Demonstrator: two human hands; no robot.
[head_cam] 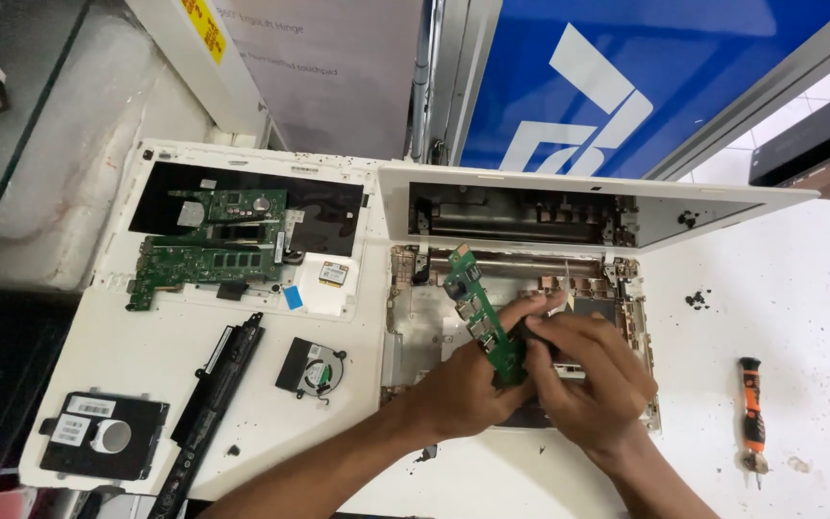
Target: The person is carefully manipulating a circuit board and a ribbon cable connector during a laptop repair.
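My left hand (468, 389) and my right hand (588, 375) meet over an opened white laptop base (405, 336). Together they hold a narrow green circuit board (477, 312), tilted so that its upper end rises toward the hinge. The left hand's fingers grip its lower end. My right hand's fingers pinch a small dark part against the same end. The white laptop lid (578, 183) stands open behind the base.
On the left lies a white bottom cover (242, 288) bearing a green motherboard (213, 245). In front of it are a long black battery (208, 394), a small fan (311, 368) and a black drive caddy (98, 434). An orange-black screwdriver (751, 413) lies at the right.
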